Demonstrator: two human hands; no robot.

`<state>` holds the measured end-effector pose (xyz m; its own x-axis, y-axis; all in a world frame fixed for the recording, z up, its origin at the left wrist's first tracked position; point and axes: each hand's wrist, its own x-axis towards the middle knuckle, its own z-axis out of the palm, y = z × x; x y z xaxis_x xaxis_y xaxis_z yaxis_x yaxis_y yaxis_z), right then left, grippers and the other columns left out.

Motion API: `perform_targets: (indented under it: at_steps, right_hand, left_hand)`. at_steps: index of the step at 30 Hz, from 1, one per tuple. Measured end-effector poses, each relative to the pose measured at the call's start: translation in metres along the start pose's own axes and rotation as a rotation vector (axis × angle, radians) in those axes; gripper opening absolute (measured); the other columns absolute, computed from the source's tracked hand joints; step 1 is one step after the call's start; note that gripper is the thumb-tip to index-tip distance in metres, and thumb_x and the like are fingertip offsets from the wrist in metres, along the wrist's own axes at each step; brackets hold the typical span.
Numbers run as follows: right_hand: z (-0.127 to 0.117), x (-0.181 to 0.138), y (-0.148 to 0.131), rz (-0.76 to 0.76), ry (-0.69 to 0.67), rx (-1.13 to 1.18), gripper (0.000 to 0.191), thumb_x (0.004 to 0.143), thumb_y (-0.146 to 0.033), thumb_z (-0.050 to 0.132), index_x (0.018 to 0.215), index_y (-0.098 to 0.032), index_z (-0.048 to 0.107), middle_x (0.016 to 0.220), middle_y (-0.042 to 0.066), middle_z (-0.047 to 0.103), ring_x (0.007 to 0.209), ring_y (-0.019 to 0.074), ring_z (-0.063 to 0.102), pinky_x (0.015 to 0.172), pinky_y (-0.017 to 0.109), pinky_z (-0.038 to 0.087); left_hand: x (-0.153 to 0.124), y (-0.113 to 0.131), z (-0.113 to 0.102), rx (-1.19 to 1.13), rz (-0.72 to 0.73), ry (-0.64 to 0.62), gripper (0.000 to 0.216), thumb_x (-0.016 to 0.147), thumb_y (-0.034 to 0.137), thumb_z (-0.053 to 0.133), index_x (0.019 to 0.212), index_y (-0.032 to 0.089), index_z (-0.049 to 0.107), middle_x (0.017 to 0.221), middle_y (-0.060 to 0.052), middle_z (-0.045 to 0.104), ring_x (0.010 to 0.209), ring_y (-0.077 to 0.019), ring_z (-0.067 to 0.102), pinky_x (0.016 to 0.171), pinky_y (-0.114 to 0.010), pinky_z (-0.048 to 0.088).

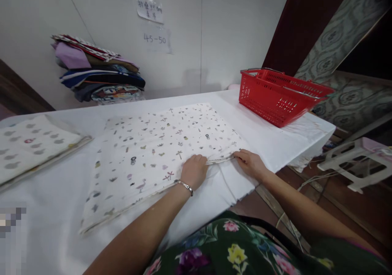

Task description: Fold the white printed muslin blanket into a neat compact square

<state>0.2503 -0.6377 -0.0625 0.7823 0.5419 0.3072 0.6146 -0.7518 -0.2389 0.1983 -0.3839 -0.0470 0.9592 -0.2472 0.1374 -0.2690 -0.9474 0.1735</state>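
Note:
A white cloth (159, 144) printed with small palm trees, flamingos and fruit lies folded flat in layers on the table. My left hand (194, 172), with a bracelet at the wrist, is closed over its near edge, fingers curled onto the layers. At the near right corner, my right hand (249, 163) pinches the same edge between thumb and fingers. The edge between both hands is slightly bunched and lifted. Left of it lies another folded white cloth (36, 144) with grey fruit-like prints, apart from both hands.
A red plastic basket (275, 97) with metal handles stands at the back right of the white-covered table (263, 140). Several folded fabrics (101, 72) are stacked by the wall at the back left. Paper signs (156, 38) hang above. A plastic stool (358, 160) stands on the right.

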Motion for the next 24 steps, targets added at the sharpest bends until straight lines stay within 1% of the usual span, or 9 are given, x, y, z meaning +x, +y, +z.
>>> perform_targets:
  at_steps: [5,10,18,21,24]
  right_hand:
    - [0.002,0.005,0.001,0.018,-0.024,-0.025,0.028,0.093,-0.025,0.036,0.108,-0.024,0.060,0.094,0.004,0.063,0.084,0.0161,0.058,0.071,0.025,0.043]
    - [0.001,0.011,-0.001,0.051,-0.085,-0.126,0.028,0.095,-0.027,0.036,0.101,-0.024,0.063,0.086,0.003,0.063,0.080,0.0150,0.058,0.066,0.023,0.039]
    - [0.002,0.018,-0.001,-0.031,-0.152,-0.261,0.025,0.093,-0.021,0.038,0.092,-0.021,0.064,0.087,0.006,0.064,0.080,0.0167,0.057,0.060,0.023,0.036]
    - [0.002,0.018,-0.001,-0.035,-0.150,-0.259,0.024,0.092,-0.018,0.037,0.093,-0.019,0.062,0.087,0.007,0.063,0.080,0.0174,0.057,0.063,0.024,0.037]
    - [0.000,0.014,0.001,-0.028,-0.120,-0.242,0.025,0.093,-0.020,0.034,0.097,-0.020,0.059,0.087,0.006,0.062,0.080,0.0173,0.056,0.065,0.025,0.038]
  left_hand:
    - [0.000,-0.001,0.001,-0.004,0.003,0.005,0.013,0.087,0.024,0.046,0.091,0.018,0.056,0.095,-0.006,0.060,0.090,-0.0205,0.051,0.073,-0.032,0.040]
    - [0.000,-0.001,0.003,-0.017,0.005,0.007,0.013,0.087,0.024,0.045,0.090,0.018,0.056,0.094,-0.006,0.059,0.090,-0.0204,0.051,0.074,-0.033,0.040]
    - [0.000,-0.001,0.002,-0.019,0.005,0.003,0.014,0.087,0.024,0.044,0.091,0.018,0.056,0.095,-0.006,0.059,0.092,-0.0203,0.051,0.076,-0.032,0.040]
    - [0.000,-0.001,0.002,-0.019,0.000,0.004,0.013,0.087,0.024,0.045,0.092,0.018,0.056,0.096,-0.006,0.059,0.092,-0.0200,0.051,0.077,-0.032,0.040]
    - [0.000,-0.001,0.002,-0.024,0.007,0.001,0.014,0.087,0.025,0.045,0.091,0.018,0.056,0.095,-0.006,0.059,0.092,-0.0200,0.051,0.076,-0.032,0.040]
